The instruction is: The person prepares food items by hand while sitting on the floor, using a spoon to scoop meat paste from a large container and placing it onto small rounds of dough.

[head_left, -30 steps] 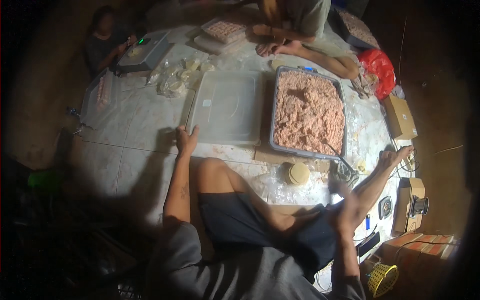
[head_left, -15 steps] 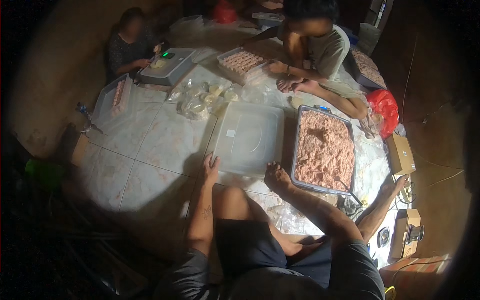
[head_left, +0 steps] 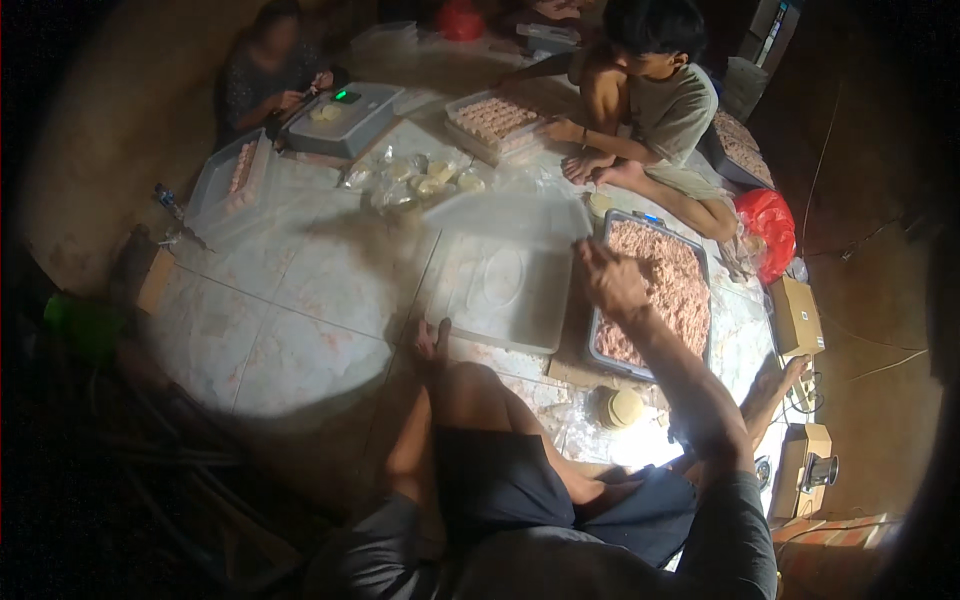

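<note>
A pale tiled floor point(head_left: 300, 300) with pinkish marbling catches a pool of light at its middle, while the surrounding room sinks into deep shadow.

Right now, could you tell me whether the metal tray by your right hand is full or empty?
Full: the metal tray holds pink minced filling across nearly its whole bed, and the right hand hovers at its near-left edge.
</note>
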The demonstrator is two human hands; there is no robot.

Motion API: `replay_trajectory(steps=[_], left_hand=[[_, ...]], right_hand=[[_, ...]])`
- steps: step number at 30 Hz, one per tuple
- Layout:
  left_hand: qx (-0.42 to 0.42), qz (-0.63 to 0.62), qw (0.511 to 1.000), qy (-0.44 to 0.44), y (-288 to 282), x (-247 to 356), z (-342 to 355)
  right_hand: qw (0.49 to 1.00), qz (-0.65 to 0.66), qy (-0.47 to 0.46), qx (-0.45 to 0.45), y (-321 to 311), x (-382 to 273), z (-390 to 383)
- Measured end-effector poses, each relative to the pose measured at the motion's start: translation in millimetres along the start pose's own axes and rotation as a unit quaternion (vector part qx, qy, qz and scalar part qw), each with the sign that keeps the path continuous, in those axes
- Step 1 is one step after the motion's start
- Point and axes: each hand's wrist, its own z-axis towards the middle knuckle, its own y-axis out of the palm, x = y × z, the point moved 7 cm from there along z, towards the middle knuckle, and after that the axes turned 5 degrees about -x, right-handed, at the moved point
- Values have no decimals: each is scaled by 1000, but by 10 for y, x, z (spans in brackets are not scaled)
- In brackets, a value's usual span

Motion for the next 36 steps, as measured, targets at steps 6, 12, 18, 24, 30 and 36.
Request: replay_trajectory(steps=[6,12,18,24,30,36], left_hand=[[36,57,998,14,-45,360,-112],[12,53,998,-7,-48,291,-142],[63,16,994,91,-80,354,-106],[48,-44,998,-9,-32,92,-77],[40,-13,999,-1,-12,140,-96],[32,-23,999,-22,56,188,-79]], right_hand=[[986,75,18,146,-473,399,200],[986,49,32,153,-457,557,241],[987,41,51,144,-309,602,327],[985,29,50,163,-213,654,364],[985,27,57,158,-187,647,361],[980,21,80,180,-60,1058,385]])
